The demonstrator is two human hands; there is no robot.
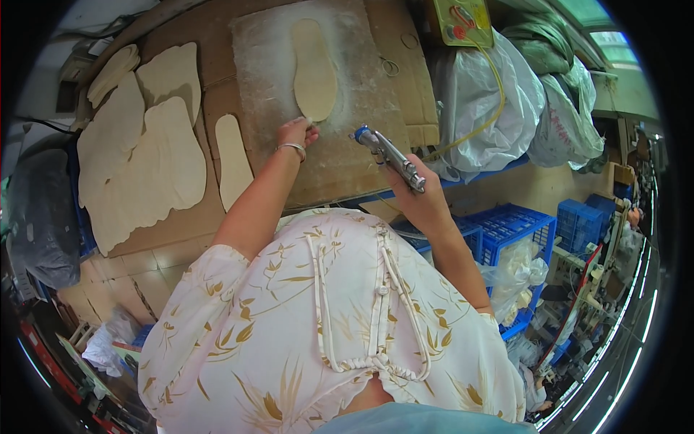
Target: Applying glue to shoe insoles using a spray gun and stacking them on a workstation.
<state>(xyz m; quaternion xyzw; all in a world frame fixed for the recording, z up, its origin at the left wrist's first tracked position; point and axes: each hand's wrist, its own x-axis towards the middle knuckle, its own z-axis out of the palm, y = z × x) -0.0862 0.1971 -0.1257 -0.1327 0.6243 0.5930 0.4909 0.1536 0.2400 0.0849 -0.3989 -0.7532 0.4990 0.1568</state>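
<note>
A cream shoe insole (315,72) lies lengthwise on a board (264,87) dusted with white residue. At its near end, my left hand (296,133) has the edge pinched between closed fingers. My right hand (423,194) is wrapped round a silver spray gun (396,159) with a blue nozzle end. The gun is held above the near right part of the table, its nozzle toward the board and apart from the insole. A single insole (233,160) rests left of the board, beside overlapping fanned stacks of insoles (155,163).
Cardboard (217,87) covers the table. A yellow container (463,22) with a yellow hose (497,79) stands at the far right, next to large plastic bags (491,101). Blue crates (517,228) are on the right below table height. A dark bag (45,217) sits at the left.
</note>
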